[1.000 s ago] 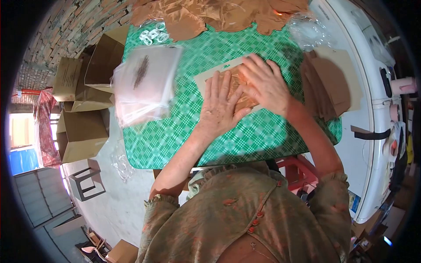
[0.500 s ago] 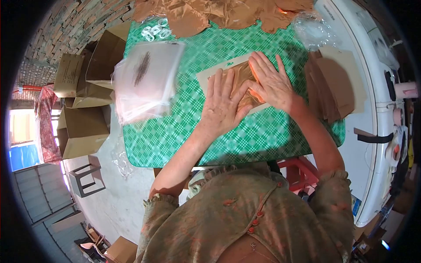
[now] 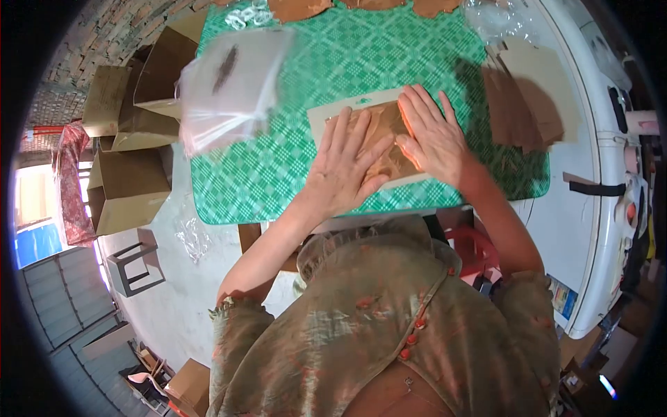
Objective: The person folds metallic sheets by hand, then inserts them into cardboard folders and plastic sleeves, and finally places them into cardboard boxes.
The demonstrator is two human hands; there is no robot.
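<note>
Both my hands lie flat, palms down, on a pale card (image 3: 317, 119) with a small hang hole near its far edge. Over the card's middle is a shiny copper-brown sheet (image 3: 384, 128), partly hidden beneath my fingers. My left hand (image 3: 345, 167) rests on its left part, fingers spread and pointing away from me. On the right side lies my right hand (image 3: 439, 142), fingers stretched out and its thumb toward the left hand. Bright orange shows along that hand's inner edge. Under the card is a green checked tablecloth (image 3: 292, 167), close to the table's front edge.
A stack of clear plastic bags (image 3: 240, 87) lies at the left. To the right are brown cards (image 3: 528, 97), with crumpled clear plastic (image 3: 501, 21) beyond them. Copper-brown sheets (image 3: 300, 8) and white bands (image 3: 249, 14) sit at the far edge. Cardboard boxes (image 3: 132, 184) stand left of the table.
The table and its contents sit higher in view. Both hands and the card have come nearer the table's front edge, my hands still flat on the card.
</note>
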